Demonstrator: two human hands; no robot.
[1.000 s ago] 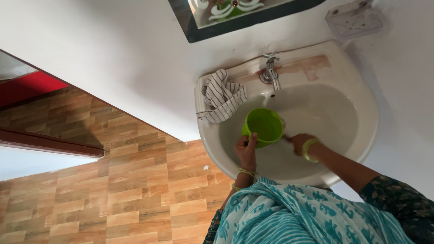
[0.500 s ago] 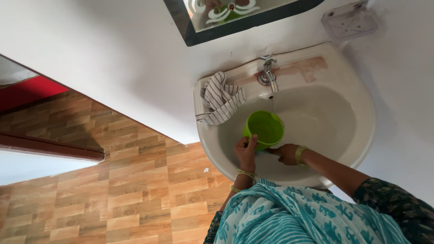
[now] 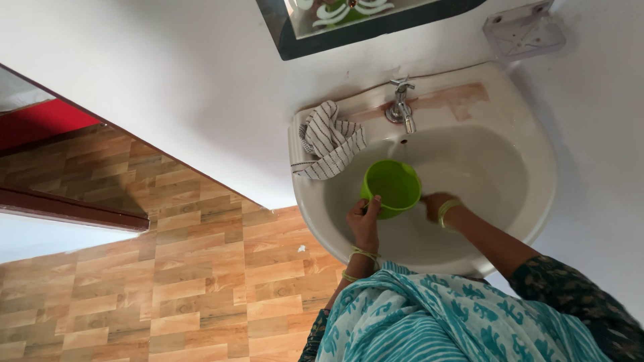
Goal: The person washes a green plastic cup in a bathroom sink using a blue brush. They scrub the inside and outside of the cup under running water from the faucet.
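Hands meet over a white ceramic wash basin [image 3: 537,194] fixed to a white wall. A round bright green plastic mug [image 3: 392,186] sits inside the bowl of that basin, toward its left side, just near of the tap and tilted so its open mouth faces up at the camera. The left hand [image 3: 364,224] grasps the mug at its near rim, thumb hooked over the edge and fingers wrapped on the outside. The right hand [image 3: 435,204] presses against the mug's right outer wall, fingers curled; whether it holds anything between them cannot be told. A yellow-green bangle [image 3: 445,212] circles the right wrist, and thin yellow thread bands ring the left wrist.

At the far rim a chrome metal tap [image 3: 402,107] points down into the bowl. A white cloth with dark stripes [image 3: 329,141] lies crumpled on the basin's far left rim, one end hanging into the bowl, close to the mug but apart from it. Far on the wall hang a dark-framed mirror [image 3: 362,20] and, to its right, a clear plastic soap dish [image 3: 524,31]. Wood-pattern floor tiles [image 3: 168,268] spread to the left.
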